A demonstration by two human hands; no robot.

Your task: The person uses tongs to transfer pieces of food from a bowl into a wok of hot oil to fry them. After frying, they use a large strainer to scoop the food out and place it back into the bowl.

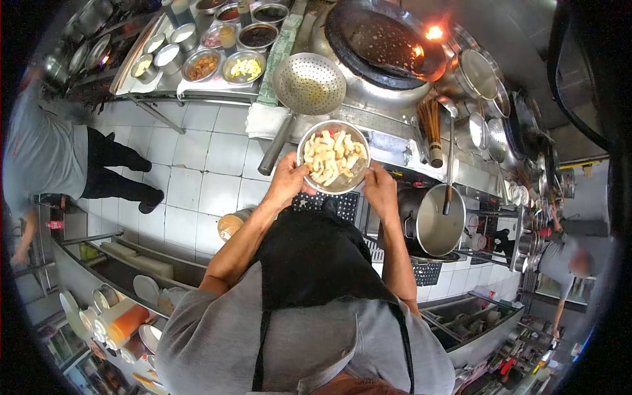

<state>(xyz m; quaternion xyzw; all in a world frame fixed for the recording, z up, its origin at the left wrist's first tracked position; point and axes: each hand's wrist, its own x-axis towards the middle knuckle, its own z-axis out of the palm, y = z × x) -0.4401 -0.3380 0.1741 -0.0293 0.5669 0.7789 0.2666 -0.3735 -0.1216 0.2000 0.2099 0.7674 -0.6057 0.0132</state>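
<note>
Between both hands is a round metal bowl [359, 181] holding pale, curved food pieces [332, 157] with a bit of red among them. My left hand [289, 179] grips its left rim, and my right hand [380, 187] grips the right rim. Just above the bowl, a perforated metal strainer [309, 83] lies at the counter's edge, its handle slanting down to the left. Farther up sits a dark wok [382, 36] on the stove, with flames at its right side.
Small bowls of ingredients [243, 68] stand on a side table at the upper left. A large pot [441, 220] with a ladle [450, 151] is on the right. A co-worker [49, 155] stands at the left, another person [559, 260] at the far right.
</note>
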